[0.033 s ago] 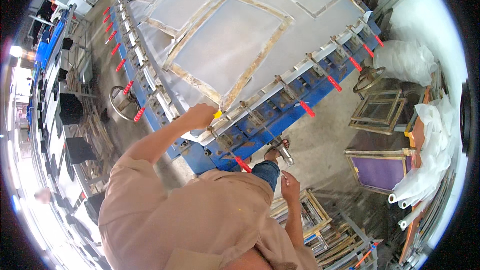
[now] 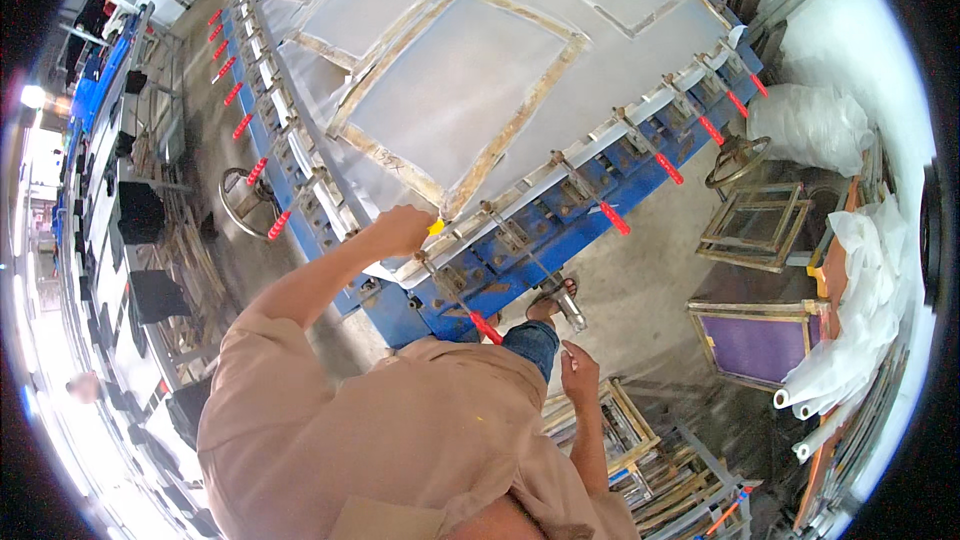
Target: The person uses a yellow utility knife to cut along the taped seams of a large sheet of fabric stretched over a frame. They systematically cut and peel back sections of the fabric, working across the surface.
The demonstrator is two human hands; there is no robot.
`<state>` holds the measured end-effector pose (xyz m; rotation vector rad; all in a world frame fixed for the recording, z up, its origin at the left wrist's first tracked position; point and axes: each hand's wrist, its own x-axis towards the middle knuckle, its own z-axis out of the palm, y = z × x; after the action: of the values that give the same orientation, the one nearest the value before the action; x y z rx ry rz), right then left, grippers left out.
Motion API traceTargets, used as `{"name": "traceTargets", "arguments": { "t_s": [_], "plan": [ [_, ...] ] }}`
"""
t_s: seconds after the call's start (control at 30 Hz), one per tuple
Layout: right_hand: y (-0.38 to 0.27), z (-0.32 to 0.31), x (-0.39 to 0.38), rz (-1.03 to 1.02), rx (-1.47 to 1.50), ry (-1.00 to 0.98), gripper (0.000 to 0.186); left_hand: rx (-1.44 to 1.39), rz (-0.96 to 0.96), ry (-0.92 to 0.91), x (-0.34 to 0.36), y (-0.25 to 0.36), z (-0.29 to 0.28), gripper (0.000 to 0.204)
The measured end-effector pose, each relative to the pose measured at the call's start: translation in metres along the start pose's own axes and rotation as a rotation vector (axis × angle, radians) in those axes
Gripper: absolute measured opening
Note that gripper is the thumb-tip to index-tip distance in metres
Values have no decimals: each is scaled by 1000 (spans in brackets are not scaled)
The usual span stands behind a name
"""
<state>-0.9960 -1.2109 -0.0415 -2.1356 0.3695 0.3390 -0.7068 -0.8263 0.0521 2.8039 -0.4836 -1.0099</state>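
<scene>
My left hand (image 2: 405, 231) is closed on a small yellow-ended tool (image 2: 436, 227), whose kind I cannot make out. It rests at the near corner of a wooden frame (image 2: 492, 165) lying under pale, see-through mesh (image 2: 630, 80). The mesh is stretched across a large blue clamping table (image 2: 480, 297), its edges held by metal clamps with red handles (image 2: 614, 218). My right hand (image 2: 580, 374) hangs beside my thigh, away from the table. Its fingers are curled, and whatever they may hold is hidden.
Handwheels (image 2: 738, 160) stick out beside the table. At right stand framed screens, one purple (image 2: 757, 344), and white rolls (image 2: 838, 402). Wooden frames (image 2: 640, 440) are stacked on the floor behind my right hand. A long rack (image 2: 150, 240) runs along the left.
</scene>
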Motion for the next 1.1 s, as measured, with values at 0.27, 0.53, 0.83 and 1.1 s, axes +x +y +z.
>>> {"name": "traceTargets", "arguments": {
  "t_s": [0.27, 0.53, 0.83, 1.1],
  "plan": [
    [-13, -94, 18, -138, -175, -89, 30, -202, 11, 269, -32, 5, -35, 43],
    [17, -204, 45, -59, -326, -153, 32, -1302, -181, 507, -9, 168, 15, 43],
    [14, -280, 99, 54, 394, -183, 44, -855, 222, 514, 79, 437, 51, 49],
    [-59, -297, 221, 64, 635, -281, 42, -784, 275, 784, 98, 477, 17, 63]
  ]
}}
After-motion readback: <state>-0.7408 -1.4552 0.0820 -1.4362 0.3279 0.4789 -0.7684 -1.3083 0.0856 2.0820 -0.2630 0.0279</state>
